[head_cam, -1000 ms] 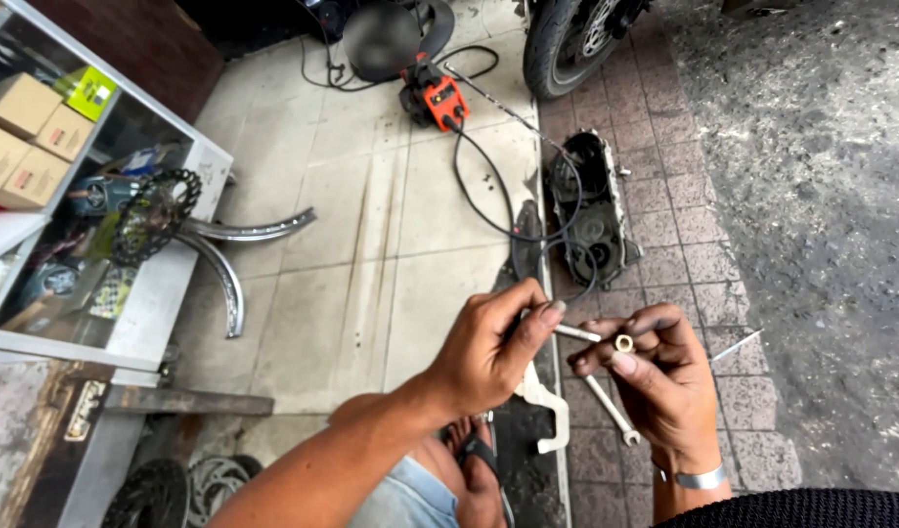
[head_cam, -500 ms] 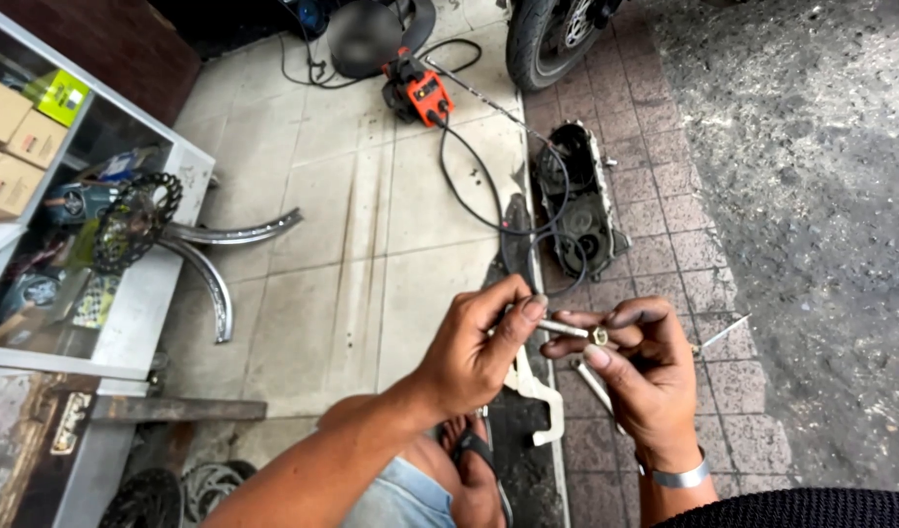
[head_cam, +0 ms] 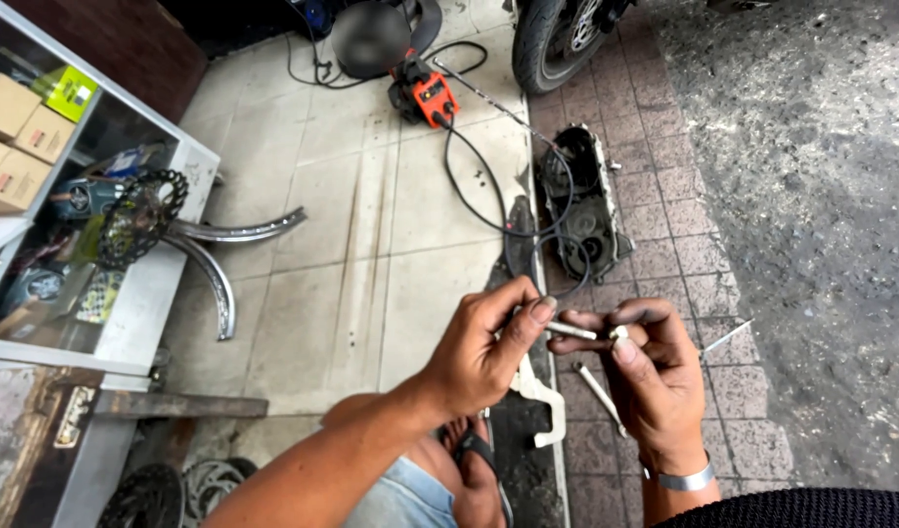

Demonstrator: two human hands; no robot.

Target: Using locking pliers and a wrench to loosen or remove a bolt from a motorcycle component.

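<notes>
My left hand (head_cam: pixel 483 352) and my right hand (head_cam: pixel 650 376) meet low in the head view, above the floor. The left fingers pinch a thin metal rod (head_cam: pixel 570 330) near its left end. The right thumb and fingers close on a small pale metal piece (head_cam: pixel 619 333) at the rod's other end. A metal wristband sits on my right wrist. Below the hands lie a white curved metal part (head_cam: pixel 542 396) and a slim metal tool (head_cam: pixel 599 394) on the floor. My knee and a sandalled foot show under the left forearm.
A dark engine cover (head_cam: pixel 578 205) lies on the brick paving ahead, with a black cable (head_cam: pixel 488 210) running to an orange power tool (head_cam: pixel 425 96). A motorcycle wheel (head_cam: pixel 552 34) stands at the top. Left is a glass cabinet (head_cam: pixel 87 254) with a sprocket and boxes; curved chrome strips (head_cam: pixel 219 264) lie beside it.
The view has shifted so the hands sit lower in frame. The right fingers have turned slightly on the small piece at the rod's end; both hands keep their hold.
</notes>
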